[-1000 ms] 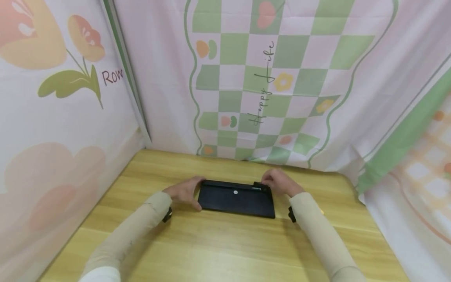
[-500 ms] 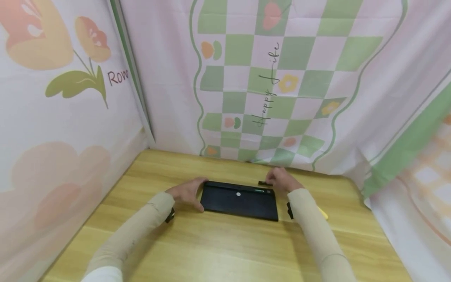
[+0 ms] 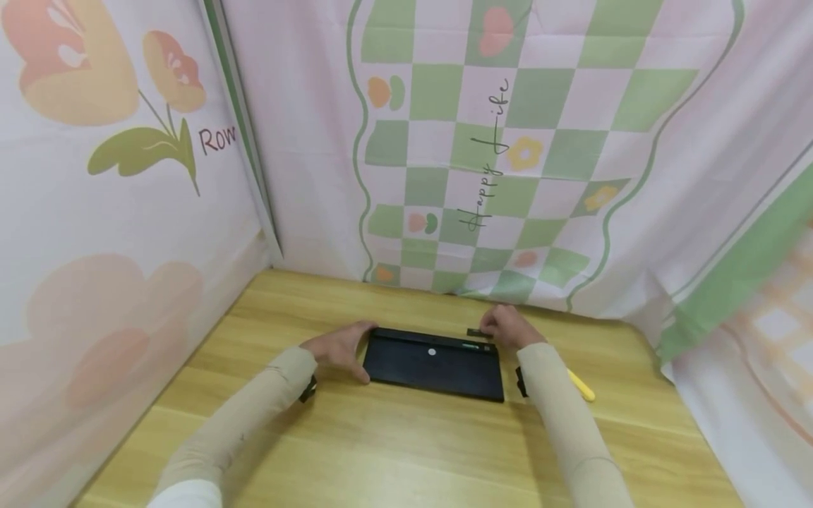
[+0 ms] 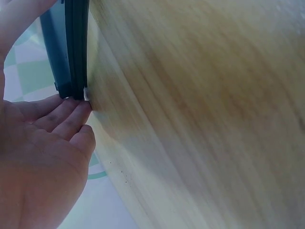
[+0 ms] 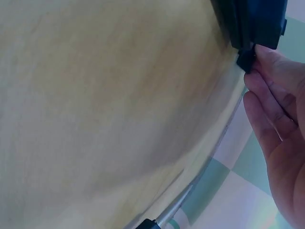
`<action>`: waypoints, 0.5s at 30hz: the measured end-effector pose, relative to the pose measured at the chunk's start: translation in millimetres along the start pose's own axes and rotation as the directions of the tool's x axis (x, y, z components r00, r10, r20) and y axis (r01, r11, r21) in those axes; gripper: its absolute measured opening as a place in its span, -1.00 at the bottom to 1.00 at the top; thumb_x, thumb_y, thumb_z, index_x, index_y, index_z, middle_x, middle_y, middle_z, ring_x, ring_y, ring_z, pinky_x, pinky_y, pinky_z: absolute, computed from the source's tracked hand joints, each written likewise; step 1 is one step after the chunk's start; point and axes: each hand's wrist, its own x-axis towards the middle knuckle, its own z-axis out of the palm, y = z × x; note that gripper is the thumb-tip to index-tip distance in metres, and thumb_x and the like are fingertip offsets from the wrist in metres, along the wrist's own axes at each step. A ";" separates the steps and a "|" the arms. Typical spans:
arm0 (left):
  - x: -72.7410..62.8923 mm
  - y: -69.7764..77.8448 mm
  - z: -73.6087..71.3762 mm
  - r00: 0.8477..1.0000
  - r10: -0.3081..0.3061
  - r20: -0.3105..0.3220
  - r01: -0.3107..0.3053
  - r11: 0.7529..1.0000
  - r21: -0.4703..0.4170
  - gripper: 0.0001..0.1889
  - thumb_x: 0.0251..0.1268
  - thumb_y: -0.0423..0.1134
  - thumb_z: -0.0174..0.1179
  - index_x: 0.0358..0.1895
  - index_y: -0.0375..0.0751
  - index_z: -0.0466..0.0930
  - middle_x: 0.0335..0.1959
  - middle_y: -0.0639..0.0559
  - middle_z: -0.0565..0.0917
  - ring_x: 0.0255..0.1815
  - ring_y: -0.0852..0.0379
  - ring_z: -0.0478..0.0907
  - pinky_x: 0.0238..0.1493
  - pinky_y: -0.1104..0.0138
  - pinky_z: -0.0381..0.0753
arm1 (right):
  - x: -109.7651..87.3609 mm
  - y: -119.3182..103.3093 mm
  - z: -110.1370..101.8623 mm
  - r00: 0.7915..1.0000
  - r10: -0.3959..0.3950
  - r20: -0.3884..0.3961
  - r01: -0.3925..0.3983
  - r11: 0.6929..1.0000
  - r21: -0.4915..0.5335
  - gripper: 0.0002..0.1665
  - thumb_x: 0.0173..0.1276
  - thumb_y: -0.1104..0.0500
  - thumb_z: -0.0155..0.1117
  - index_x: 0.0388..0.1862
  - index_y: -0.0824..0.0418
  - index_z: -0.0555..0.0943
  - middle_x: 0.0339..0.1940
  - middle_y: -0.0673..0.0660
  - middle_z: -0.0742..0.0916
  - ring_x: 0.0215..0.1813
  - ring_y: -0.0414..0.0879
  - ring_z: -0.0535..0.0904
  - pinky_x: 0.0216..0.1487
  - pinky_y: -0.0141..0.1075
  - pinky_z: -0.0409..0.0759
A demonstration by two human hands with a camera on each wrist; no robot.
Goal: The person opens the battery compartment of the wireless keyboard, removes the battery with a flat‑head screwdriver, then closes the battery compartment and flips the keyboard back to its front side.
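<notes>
Black flat device (image 3: pixel 435 370) lies just below the centre of the head view. At its left end, the left hand (image 3: pixel 336 348) touches it with a wide grip; near its upper-right corner, the right hand (image 3: pixel 510 328) pinches a small black piece (image 3: pixel 474 332).

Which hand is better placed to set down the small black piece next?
Likely the right hand: it pinches the small black piece near the far right corner of the black device. The left hand holds the device's left end, away from that piece.
</notes>
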 end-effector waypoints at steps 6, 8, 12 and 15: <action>0.8 1.8 -0.1 1.000 0.001 0.003 -0.001 1.000 -0.006 0.33 -0.08 -0.14 0.73 0.73 -0.16 -0.04 0.75 -0.24 0.04 0.75 -0.24 0.03 0.75 -0.12 0.11 | -9.6 -1.6 -16.7 1.000 0.004 0.005 -0.004 1.000 -0.012 -0.87 0.40 0.31 0.44 -0.13 0.32 0.82 -0.16 0.25 0.87 -0.07 0.14 0.80 0.01 0.04 0.82; 1.1 1.1 0.3 1.000 0.004 0.003 -0.004 1.000 -0.014 0.34 -0.09 -0.15 0.73 0.73 -0.16 -0.04 0.76 -0.23 0.03 0.75 -0.24 0.02 0.75 -0.13 0.09 | -16.2 -2.9 -24.6 1.000 0.024 0.010 -0.024 1.000 -0.007 -0.75 0.40 0.28 0.46 -0.01 0.39 0.78 -0.05 0.33 0.84 0.02 0.23 0.78 0.11 0.10 0.79; 0.9 0.2 1.1 1.000 0.011 0.006 -0.011 1.000 -0.021 0.34 -0.10 -0.16 0.74 0.72 -0.19 -0.04 0.75 -0.25 0.03 0.75 -0.26 0.02 0.75 -0.14 0.08 | -33.3 -4.4 -40.8 0.999 0.050 0.008 -0.050 0.999 -0.019 -0.55 0.39 0.22 0.49 0.16 0.48 0.69 0.10 0.44 0.78 0.13 0.34 0.72 0.23 0.18 0.72; 0.6 0.5 1.6 1.000 0.019 0.007 -0.019 1.000 -0.009 0.34 -0.10 -0.16 0.74 0.72 -0.21 -0.04 0.75 -0.26 0.03 0.75 -0.26 0.02 0.76 -0.13 0.07 | -49.3 -4.9 -52.3 0.999 0.043 -0.014 -0.044 0.998 -0.037 -0.51 0.36 0.21 0.51 0.16 0.49 0.68 0.10 0.45 0.78 0.13 0.35 0.72 0.25 0.20 0.71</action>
